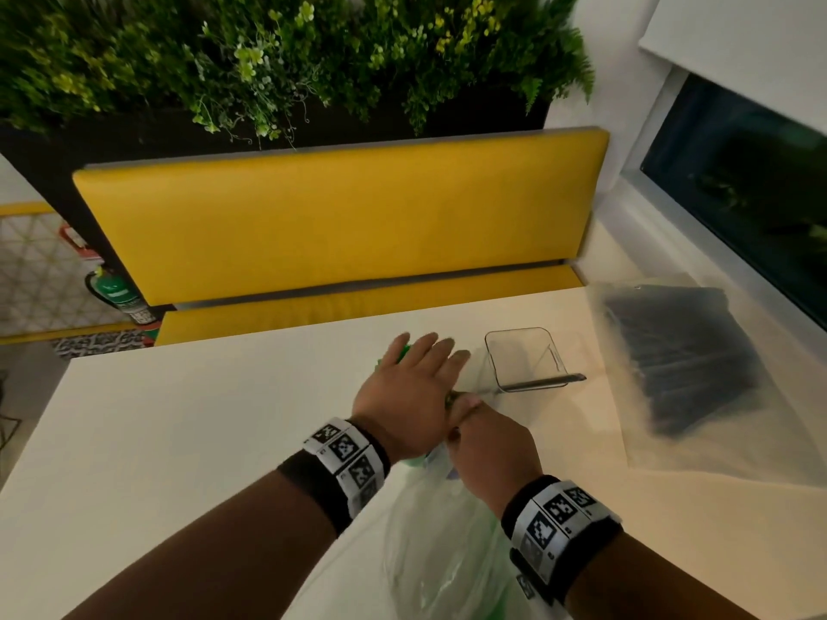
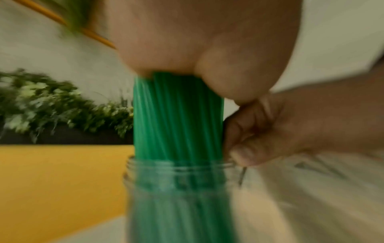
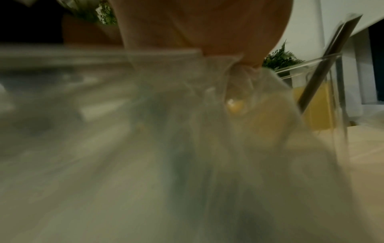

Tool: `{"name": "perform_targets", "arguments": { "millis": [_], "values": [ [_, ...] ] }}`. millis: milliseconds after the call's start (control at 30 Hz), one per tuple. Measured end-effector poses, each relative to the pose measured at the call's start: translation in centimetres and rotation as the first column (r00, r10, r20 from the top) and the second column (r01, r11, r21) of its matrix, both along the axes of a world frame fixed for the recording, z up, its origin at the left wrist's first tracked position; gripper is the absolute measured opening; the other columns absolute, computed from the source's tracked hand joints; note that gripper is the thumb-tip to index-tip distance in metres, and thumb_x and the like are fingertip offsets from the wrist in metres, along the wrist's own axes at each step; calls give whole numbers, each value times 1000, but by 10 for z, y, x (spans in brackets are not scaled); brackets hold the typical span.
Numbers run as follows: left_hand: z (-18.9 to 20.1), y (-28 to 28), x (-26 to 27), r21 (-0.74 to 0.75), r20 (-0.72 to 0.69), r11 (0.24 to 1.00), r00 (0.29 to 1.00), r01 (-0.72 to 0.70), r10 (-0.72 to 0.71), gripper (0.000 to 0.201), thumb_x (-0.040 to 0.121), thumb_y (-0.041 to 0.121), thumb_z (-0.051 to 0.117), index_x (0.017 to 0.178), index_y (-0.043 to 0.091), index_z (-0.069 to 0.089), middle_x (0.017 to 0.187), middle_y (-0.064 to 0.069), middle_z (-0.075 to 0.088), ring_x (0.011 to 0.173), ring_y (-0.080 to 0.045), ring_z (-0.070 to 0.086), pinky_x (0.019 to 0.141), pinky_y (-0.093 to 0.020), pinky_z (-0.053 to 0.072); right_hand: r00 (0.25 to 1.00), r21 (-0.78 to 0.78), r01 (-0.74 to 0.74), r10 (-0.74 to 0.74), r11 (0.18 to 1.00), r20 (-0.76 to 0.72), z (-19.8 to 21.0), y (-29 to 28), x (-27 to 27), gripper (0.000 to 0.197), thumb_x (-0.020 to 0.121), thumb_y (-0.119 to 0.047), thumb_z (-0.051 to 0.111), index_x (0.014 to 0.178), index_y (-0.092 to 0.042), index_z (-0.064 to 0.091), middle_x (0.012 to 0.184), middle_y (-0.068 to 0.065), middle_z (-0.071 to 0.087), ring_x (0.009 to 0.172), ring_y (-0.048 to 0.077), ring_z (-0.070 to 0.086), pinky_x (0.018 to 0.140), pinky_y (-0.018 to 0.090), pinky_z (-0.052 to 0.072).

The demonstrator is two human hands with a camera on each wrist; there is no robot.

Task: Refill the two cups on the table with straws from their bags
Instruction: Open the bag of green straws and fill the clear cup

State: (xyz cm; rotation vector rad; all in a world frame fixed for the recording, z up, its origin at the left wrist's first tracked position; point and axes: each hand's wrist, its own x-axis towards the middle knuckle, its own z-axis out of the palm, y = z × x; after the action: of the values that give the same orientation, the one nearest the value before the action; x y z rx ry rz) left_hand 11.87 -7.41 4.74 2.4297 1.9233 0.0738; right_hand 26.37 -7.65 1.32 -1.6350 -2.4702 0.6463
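Right hand [image 1: 490, 454]: is pinching the clear bag [image 1: 447, 552], fingers curled on its plastic.
Left hand [image 1: 409, 391]: is lying flat, fingers straight, palm pressing the straw tops.
Green straws [image 2: 178, 118]: are standing upright, long axis vertical, inside the round clear cup [image 2: 180, 197].
Square cup [image 1: 526, 358]: is holding one dark straw [image 1: 543, 381], leaning.
Dark straws' bag [image 1: 680, 355]: is lying far right.

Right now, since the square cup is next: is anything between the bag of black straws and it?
Nothing visible: bare table lies between the bag of black straws and the square cup, which holds only one leaning dark straw. The left hand presses the green straws and the right hand pinches the clear bag, both off that path.
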Motion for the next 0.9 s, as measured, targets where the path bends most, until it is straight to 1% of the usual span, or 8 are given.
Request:
{"name": "perform_targets", "arguments": {
  "millis": [167,267,433,500,600,667,733,900],
  "values": [
    [-1,5,2,148,15,989,1000,-24,22,49,91,61,45,128,33,59,139,-1,55,133,-27,47,110,-62,29,1000,41,-6,5,999,30,-2,0,0,27,100,-42,42,117,-27,57,114,-7,63,86,21,67,73,33,53],
    [-6,10,-5,108,-34,994,999,-31,35,37,96,51,43,111,26,66,122,2,61,122,-26,50,96,-49,43,1000,41,-20,21,999,-22,-5,0,1,21,99,-41,45,109,-32,60,118,-13,59,88,16,65,67,30,48],
    [1,12,-7,47,53,993,993,-105,102,59,88,66,52,137,33,45,132,4,57,126,-26,46,98,-49,43,998,4,0,0,1000,-63,-4,2,1,20,99,-42,47,106,-34,64,118,-15,59,88,10,61,59,21,36],
    [18,-1,-4,175,154,975,982,-136,109,70,82,77,49,132,29,53,133,-1,56,126,-26,47,102,-51,38,995,-68,26,-33,997,-96,-5,1,6,20,99,-43,47,108,-36,64,118,-13,60,85,9,60,59,17,37],
    [29,-47,4,488,439,870,880,-64,-181,35,91,45,59,101,12,67,101,-6,63,95,-21,57,80,-35,46,981,16,18,-15,1000,-192,-9,-3,19,26,96,-43,44,117,-39,58,127,-9,56,99,10,62,76,23,49],
    [12,-89,22,297,567,955,804,5,-180,15,95,29,54,94,18,64,87,3,61,77,-11,53,67,-27,44,951,30,49,-38,998,-306,-9,-6,27,33,95,-44,44,123,-36,58,124,-6,57,102,8,59,83,26,52],
    [-26,-117,43,-139,616,990,781,-24,106,19,100,26,46,108,26,62,102,9,65,86,-5,58,76,-25,47,905,-14,90,-88,996,-416,-6,-8,30,30,96,-39,55,125,-36,59,119,-7,57,97,3,55,86,25,51],
    [-111,-112,66,-637,409,757,771,-142,489,57,95,40,49,147,19,39,143,-4,48,130,-22,48,107,-28,38,811,-115,-17,-54,993,-583,0,-18,34,29,96,-36,56,125,-35,60,121,-14,60,106,-1,58,91,20,51]
  ]
}}
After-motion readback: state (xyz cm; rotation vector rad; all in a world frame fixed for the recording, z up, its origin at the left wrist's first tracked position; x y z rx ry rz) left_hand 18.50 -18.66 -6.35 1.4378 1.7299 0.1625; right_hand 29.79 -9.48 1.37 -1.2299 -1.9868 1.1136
